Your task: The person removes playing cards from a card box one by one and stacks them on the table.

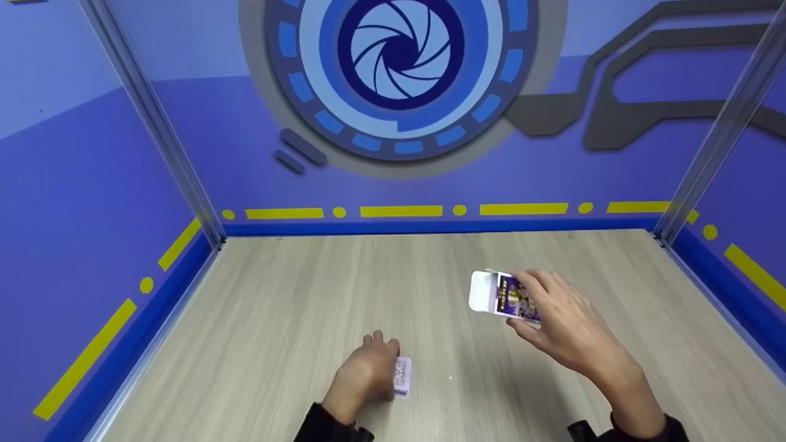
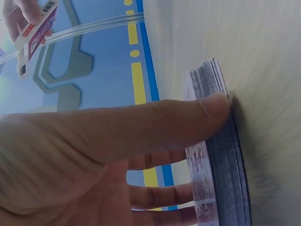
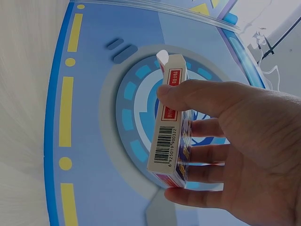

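On the wooden table, a deck of playing cards lies in a neat stack, its patterned back facing up. My left hand grips the deck from the left. In the left wrist view, the thumb presses the near edge of the cards and the fingers reach round the far side. Above the table to the right, my right hand holds a card box between thumb and fingers. Its white end flap stands open, pointing left. A barcode shows on the side of the box in the right wrist view.
The table is enclosed by a blue and purple back wall and two side walls. Metal posts stand at the back corners. A small white speck lies right of the deck.
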A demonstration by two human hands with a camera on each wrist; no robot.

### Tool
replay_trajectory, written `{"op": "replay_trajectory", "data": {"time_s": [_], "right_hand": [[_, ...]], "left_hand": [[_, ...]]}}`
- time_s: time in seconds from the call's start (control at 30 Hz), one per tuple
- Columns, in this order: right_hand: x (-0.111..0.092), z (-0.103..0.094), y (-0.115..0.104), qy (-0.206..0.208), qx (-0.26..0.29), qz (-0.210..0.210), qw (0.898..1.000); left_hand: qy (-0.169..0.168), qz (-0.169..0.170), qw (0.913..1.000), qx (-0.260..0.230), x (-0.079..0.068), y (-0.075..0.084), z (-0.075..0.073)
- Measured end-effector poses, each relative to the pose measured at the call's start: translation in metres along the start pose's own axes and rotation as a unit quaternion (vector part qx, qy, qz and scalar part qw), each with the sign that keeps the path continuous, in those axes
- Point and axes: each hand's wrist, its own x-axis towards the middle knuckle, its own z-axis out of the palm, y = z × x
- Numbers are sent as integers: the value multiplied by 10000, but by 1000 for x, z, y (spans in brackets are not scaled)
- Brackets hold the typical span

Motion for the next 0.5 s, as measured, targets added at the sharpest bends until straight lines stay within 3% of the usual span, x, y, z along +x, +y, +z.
{"op": "replay_trajectory", "data": {"time_s": [0.13,0.3,0.4,0.5], "right_hand": [[0,0,0,10,-26,-14,10000],[0,0,0,11,-50,-28,10000],[0,0,-1,-12,-48,-22,10000],[0,1,-1,-30,-26,5,10000]], "left_hand": [[-70,21,10000,-10,0,-2,-2],[-55,65,9989,-468,-4,-7,-11],[114,56,9963,-848,-8,-10,-21],[507,119,9931,-1054,-12,-12,-31]]}}
